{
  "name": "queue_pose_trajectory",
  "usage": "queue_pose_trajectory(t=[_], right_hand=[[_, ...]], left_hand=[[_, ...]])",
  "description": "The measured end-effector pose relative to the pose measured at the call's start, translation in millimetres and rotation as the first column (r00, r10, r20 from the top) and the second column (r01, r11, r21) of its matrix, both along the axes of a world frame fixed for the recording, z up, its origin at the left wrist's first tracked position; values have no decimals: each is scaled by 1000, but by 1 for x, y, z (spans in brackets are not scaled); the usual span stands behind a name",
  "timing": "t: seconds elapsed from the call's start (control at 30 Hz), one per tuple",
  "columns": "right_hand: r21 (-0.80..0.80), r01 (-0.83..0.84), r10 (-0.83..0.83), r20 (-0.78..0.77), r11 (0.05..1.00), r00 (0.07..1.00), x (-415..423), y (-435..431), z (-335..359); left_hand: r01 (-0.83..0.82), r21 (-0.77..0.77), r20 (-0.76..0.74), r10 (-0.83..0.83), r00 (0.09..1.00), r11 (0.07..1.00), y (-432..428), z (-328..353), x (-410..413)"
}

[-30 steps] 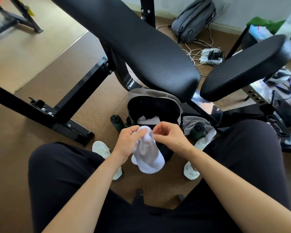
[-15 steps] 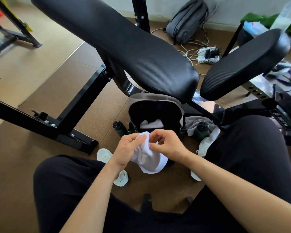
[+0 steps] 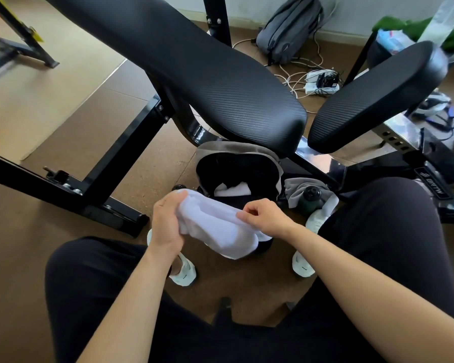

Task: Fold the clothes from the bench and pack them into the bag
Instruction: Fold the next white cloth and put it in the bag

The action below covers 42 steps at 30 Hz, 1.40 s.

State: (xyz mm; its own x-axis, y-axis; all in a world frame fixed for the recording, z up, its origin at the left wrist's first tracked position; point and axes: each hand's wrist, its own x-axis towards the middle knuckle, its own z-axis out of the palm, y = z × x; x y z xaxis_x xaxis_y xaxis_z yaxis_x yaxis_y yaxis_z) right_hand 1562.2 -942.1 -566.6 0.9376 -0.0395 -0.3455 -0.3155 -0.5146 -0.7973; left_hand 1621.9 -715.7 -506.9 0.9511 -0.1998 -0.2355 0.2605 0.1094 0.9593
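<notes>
A white garment (image 3: 218, 231) is stretched between my hands just in front of the open bag (image 3: 236, 155). My left hand (image 3: 168, 224) grips its left end with curled fingers. My right hand (image 3: 265, 217) pinches its upper right edge. The grey bag with a black inside stands on the floor under the black padded bench (image 3: 207, 74), and a folded white cloth (image 3: 233, 189) lies inside it. The bench pad itself carries no clothes in view.
A grey towel (image 3: 296, 188) and a dark bottle (image 3: 311, 199) lie right of the bag, another bottle cap to its left. My white shoes (image 3: 184, 273) sit on the brown floor between my black-trousered knees. A grey backpack (image 3: 288, 27), cables and a power strip lie behind the bench.
My hands have moved apart and pulled the white garment out wider, from a bunched hanging shape to a spread one. My left hand has slid to its left end.
</notes>
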Motion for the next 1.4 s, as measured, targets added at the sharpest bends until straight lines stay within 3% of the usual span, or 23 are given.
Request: queue_pose_trajectory(t=[0.13,0.23,0.33,0.67,0.77,0.93,1.1,1.23,1.4], right_hand=[[-95,-69,63,-68,993,996,1,-18,2],[-152,-96,74,-140,984,987,2,-33,-1],[-179,-16,-6,-126,984,992,3,-45,-1],[-193,366,-374,-6,910,927,6,-72,11],[-118,421,-419,42,899,907,7,-69,17],[159,485,-499,58,860,865,5,-64,36],[492,487,-536,-50,722,843,-8,-58,58],[627,356,-422,-47,693,905,-16,-41,67],[590,128,-113,-62,797,992,-22,-17,65]], left_hand=[[-355,21,-115,355,928,935,10,1,14],[-502,96,-157,511,845,860,19,-1,24],[-533,141,-151,550,821,834,19,-6,27],[-451,300,-64,489,870,841,17,-18,26],[-370,319,-72,412,909,873,14,-20,23],[-44,399,-133,105,986,916,11,-30,22],[184,247,-169,-145,975,951,7,-22,15],[312,164,-97,-299,949,936,-5,-12,-1],[359,114,-104,-348,932,927,-21,-9,-18]])
